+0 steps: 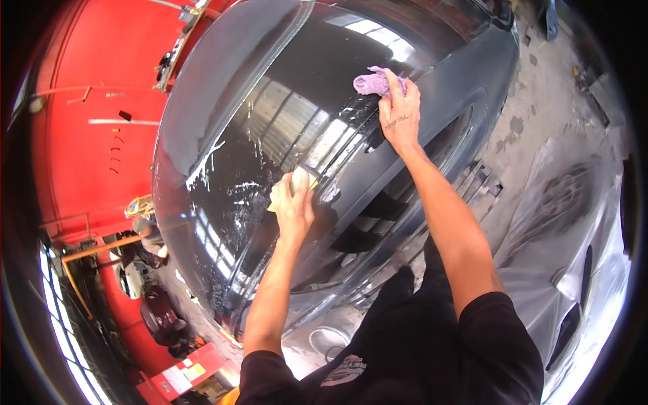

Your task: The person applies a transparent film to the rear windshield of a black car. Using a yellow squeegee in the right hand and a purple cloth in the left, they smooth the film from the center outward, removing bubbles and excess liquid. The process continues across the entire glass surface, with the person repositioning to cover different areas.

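Observation:
In front of me is a dark grey car (pixel 466 74) with a wet, glossy black upper panel (pixel 297 74) that carries whitish streaks and drips. My left hand (pixel 292 210) is closed round a small hand pad (pixel 301 178), pale on top with a yellow edge, and rests with it on the panel near the car's side. Farther off and to the right, my right hand (pixel 401 118) grips a bunched purple cloth (pixel 374 83) against the panel. The pad's underside is hidden, and fingers cover part of the cloth.
Clear plastic sheeting (pixel 540 243) drapes over something at the right, above a stained concrete floor (pixel 516 142). A red wall (pixel 101 162) stands at the left. Another person (pixel 152 237) is beyond the car's left end. Papers lie on a red surface (pixel 202 361) at the lower left.

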The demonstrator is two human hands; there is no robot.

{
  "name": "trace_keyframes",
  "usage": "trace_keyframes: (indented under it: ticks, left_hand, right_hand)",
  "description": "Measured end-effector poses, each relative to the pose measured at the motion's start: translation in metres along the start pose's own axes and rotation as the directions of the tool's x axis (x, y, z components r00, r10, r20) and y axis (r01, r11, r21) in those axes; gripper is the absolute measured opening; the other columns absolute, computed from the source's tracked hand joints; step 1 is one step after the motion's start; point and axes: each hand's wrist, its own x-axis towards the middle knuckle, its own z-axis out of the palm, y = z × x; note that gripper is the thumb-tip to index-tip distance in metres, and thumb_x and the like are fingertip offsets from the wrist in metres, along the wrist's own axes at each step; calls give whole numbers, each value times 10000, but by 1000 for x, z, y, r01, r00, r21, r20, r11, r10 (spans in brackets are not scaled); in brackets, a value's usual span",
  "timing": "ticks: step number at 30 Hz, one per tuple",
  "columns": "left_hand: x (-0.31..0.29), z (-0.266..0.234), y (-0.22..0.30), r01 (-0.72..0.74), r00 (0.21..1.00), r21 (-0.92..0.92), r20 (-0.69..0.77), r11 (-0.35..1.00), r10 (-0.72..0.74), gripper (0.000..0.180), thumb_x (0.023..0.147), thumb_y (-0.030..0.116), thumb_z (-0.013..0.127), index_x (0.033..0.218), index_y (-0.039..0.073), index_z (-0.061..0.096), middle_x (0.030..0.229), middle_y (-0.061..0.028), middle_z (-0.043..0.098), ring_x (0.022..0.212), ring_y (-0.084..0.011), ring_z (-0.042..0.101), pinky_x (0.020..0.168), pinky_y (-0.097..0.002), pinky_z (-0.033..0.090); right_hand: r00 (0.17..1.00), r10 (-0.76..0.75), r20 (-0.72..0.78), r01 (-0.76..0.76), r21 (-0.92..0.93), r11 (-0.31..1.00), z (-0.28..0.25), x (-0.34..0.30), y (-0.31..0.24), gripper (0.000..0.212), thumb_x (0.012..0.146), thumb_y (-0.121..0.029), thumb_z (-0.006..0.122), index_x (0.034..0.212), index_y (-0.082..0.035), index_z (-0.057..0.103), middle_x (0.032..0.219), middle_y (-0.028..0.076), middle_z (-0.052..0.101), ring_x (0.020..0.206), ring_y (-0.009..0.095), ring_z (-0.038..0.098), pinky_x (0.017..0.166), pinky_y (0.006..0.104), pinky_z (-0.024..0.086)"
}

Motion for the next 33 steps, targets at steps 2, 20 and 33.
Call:
trace_keyframes:
  ticks: [2,20,33]
  left_hand:
    - [29,16,7,-92,995,-36,-26,995,91,573,860,50,822,1418,123,716,1399,-264,598,1207,-455,591,1021,-558,468]
    - [75,29,6,-165,986,-28,13,986,166,620,837,30,822,1442,132,725,1338,-250,627,1163,-443,600,1008,-555,469]
    - [117,57,32,-284,959,-48,11,958,285,550,869,48,793,1412,104,723,1359,-235,630,1160,-434,607,965,-548,480]
  right_hand:
    - [998,9,-67,-8,28,1000,4,2,2,667,974,-133,665,1619,-161,497,1412,294,541,1311,490,550,1151,568,457]
    - [957,270,-103,-279,-83,957,-5,8,10,589,1005,-412,741,1519,-165,596,1567,271,461,1560,492,334,1262,779,200]
    - [935,241,-259,-242,30,970,-8,6,33,558,986,-148,732,1502,-81,530,1489,303,449,1487,538,383,1288,694,249]
